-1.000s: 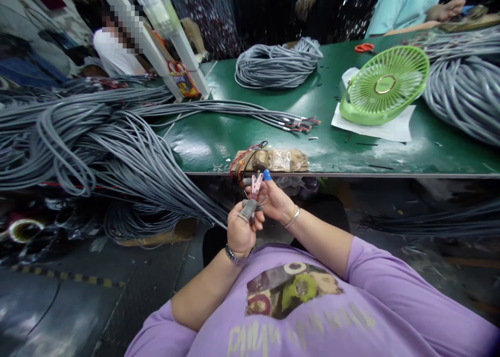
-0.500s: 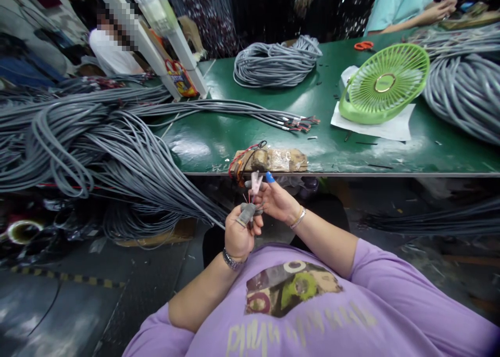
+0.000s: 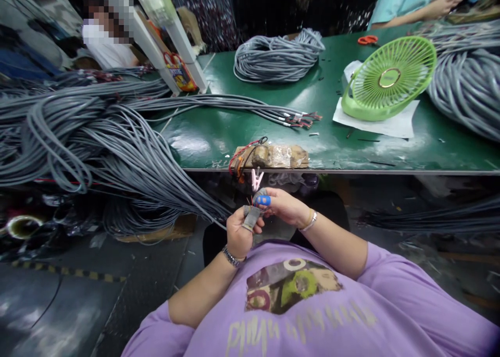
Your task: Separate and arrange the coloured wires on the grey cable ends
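Observation:
My left hand [image 3: 241, 229], a grey cover on its thumb, is closed around the end of a grey cable [image 3: 213, 217]. Thin wires [image 3: 251, 202], some of them red, stick up from this grip. Beside it my right hand [image 3: 283, 207], with blue tape on the thumb and a grey-covered finger, is pinched at the wires; what exactly lies between its fingertips is hidden. A pale pink clip [image 3: 257, 180] hangs just above both hands at the bench edge, below a wooden block [image 3: 287, 157] with red and black leads.
A large heap of grey cables [image 3: 128, 148] spills over the bench's left side. On the green bench [image 3: 211, 133] lie cables with stripped ends [image 3: 300, 119], a coil [image 3: 277, 60], a green fan [image 3: 390, 78] and orange scissors [image 3: 367, 40]. Co-workers sit across the bench.
My right hand has come down from beside the pink clip and its fingers have closed in at the wires, against my left hand. My left hand keeps its hold on the cable.

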Demonstrator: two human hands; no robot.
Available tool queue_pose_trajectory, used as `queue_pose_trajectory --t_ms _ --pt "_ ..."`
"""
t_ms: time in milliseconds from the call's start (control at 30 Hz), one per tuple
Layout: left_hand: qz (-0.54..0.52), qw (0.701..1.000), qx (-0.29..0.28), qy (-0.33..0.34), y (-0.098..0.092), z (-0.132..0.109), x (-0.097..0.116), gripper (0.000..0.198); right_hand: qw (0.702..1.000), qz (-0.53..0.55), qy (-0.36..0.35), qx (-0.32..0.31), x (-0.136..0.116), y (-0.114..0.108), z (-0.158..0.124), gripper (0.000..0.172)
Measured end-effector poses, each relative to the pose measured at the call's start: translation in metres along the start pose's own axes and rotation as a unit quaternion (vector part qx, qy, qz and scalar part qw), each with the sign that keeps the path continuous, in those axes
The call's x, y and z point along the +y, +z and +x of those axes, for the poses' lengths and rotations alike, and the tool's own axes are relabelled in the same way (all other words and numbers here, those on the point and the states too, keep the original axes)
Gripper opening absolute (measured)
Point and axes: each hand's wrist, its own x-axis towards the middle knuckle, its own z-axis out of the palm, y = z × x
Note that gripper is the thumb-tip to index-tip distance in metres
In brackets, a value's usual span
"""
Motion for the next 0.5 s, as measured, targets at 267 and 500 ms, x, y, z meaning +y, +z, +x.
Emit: queue_pose_trajectory --t_ms 267,500 --pt "0.070 0.997 -0.042 0.004 -0.004 -0.002 0.004 0.027 0.999 -0.040 0.018 -0.015 -0.002 -0.006 -0.002 0.038" --pt "-0.053 0.993 -0.046 -0.094 0.002 0.004 0.006 0.031 0.999 0.035 0.018 0.026 0.010 -0.011 0.004 0.023"
